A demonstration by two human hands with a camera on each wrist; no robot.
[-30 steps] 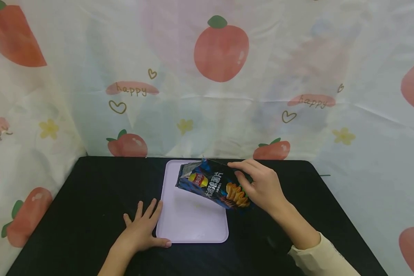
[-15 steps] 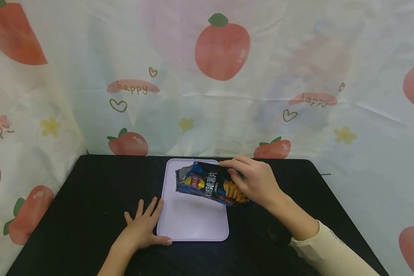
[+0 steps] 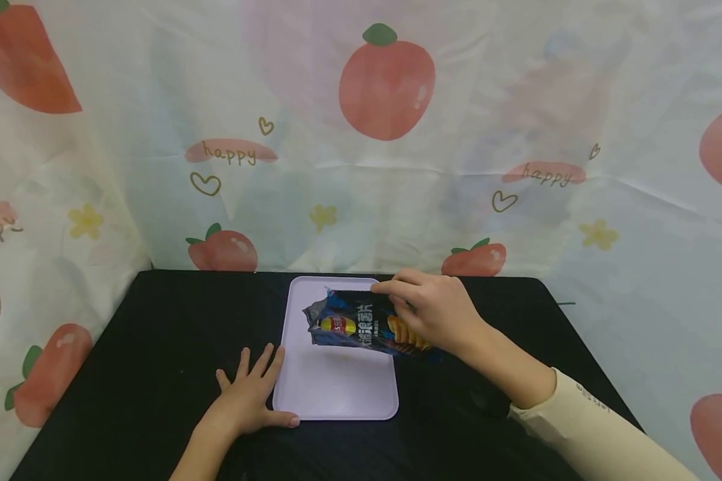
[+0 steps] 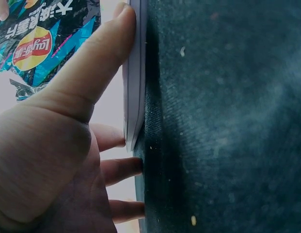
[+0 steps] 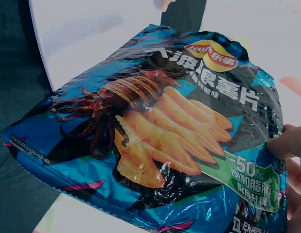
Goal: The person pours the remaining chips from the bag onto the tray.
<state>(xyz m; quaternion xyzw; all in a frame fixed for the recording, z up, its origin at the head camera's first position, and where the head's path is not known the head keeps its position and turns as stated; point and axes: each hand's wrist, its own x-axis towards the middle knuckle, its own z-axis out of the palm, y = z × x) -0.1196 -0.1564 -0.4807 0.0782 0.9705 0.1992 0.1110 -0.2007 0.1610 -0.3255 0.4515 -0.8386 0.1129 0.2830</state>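
Note:
A dark blue potato chip bag (image 3: 350, 326) is held by my right hand (image 3: 442, 310), which grips it along its far edge. The bag's torn, open end points left above the pale lilac tray (image 3: 331, 397). In the right wrist view the bag's front (image 5: 155, 126) faces the camera, and fingertips (image 5: 291, 143) show at its right edge. My left hand (image 3: 243, 404) lies at the tray's left side with fingers spread, its thumb by the near-left corner. The left wrist view shows that thumb (image 4: 94, 60) straight against the tray's rim (image 4: 135, 77). The bag's inside is hidden.
A black-covered table (image 3: 186, 334) bears the tray. Behind it hangs a pale curtain (image 3: 289, 87) printed with fruit. A small crumb (image 4: 193, 220) lies on the dark cloth in the left wrist view.
My right hand has moved a little to the left with the chip bag. The bag has turned from a slant to nearly level. My left hand and the tray have stayed in place.

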